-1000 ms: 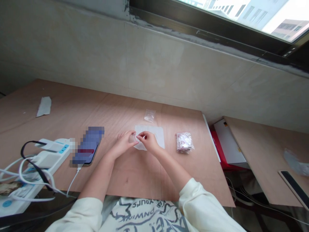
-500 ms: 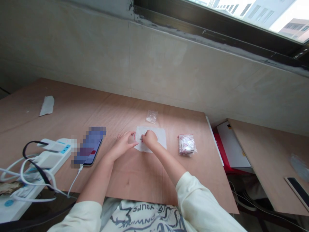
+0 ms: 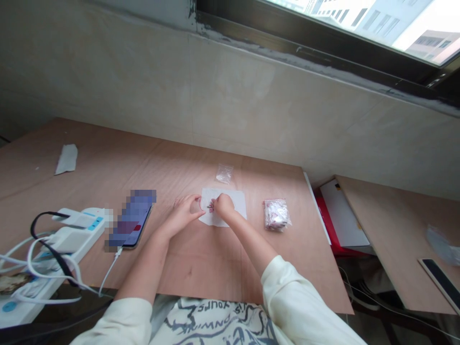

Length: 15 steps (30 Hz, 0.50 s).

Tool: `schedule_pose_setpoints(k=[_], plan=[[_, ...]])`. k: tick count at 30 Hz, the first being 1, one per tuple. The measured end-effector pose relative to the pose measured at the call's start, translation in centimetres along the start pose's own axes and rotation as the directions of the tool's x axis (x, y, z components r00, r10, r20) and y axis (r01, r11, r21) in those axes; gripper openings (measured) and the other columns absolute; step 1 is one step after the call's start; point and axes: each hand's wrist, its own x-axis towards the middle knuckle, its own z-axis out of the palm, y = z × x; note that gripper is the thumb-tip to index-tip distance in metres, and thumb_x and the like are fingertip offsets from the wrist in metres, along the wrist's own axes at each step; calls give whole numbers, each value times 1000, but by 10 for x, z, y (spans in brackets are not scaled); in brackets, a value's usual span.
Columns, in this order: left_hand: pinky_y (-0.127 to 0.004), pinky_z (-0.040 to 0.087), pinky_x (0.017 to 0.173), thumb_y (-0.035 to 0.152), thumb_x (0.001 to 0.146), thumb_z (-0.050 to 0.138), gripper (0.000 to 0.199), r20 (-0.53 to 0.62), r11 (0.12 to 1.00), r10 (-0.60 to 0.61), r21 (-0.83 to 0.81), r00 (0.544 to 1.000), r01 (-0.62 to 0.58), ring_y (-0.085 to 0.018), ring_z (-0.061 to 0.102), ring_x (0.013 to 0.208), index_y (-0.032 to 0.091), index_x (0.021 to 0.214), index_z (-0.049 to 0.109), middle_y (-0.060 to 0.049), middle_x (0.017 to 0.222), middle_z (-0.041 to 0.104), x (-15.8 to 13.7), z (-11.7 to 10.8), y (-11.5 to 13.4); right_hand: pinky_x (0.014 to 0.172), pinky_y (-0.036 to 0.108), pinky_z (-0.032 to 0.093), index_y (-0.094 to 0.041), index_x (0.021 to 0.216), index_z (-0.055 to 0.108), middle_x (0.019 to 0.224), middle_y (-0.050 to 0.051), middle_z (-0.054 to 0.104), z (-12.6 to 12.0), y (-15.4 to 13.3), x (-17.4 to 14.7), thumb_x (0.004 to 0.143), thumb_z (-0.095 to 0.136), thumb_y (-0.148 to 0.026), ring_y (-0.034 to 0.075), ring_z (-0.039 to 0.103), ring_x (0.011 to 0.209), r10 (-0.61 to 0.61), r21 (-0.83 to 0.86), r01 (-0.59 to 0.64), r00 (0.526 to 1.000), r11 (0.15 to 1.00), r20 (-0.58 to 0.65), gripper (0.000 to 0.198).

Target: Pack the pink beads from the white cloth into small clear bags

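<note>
A sheet of white paper (image 3: 235, 203) lies on the wooden table in front of me. My left hand (image 3: 184, 211) is at its left edge, thumb and forefinger curved around a small clear zip bag (image 3: 197, 206) with a red line along its mouth. On the paper, a few small dark reddish pieces (image 3: 210, 207) lie between the hands, too small to name. My right hand (image 3: 223, 207) is closed just beside them, fingertips down towards the pieces; what it pinches is hidden.
Beyond the paper lies a clear plastic bag (image 3: 224, 173). A stack of filled clear packets (image 3: 276, 214) sits to the right. On the left are a charging phone (image 3: 138, 218), a power strip (image 3: 79, 235) with tangled cables and a torn paper piece (image 3: 66, 159).
My right hand has shifted slightly to the right, and more of the small dark reddish pieces now show on the paper. The left hand stays at the bag.
</note>
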Motion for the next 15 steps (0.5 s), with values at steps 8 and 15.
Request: schedule_pose_setpoints(k=[8,15], plan=[[-32,32,90,36,66,55,45,3,988,19,-153,1000,-19,-19,44,105,21,107,44,-5,111,51,-4,-9,9,50,22,30,-13,62,54,63,6,59,-13,26,-4,74,45,-28,13,51,57,-61,186,99,978,978,-199,22],[-32,34,89,35,65,55,43,-4,987,-51,-155,999,49,-19,47,102,18,103,46,-6,107,53,-3,2,12,51,20,33,-15,62,52,56,-1,53,-17,1,-34,72,47,-30,10,47,53,-292,483,343,939,806,-179,19]])
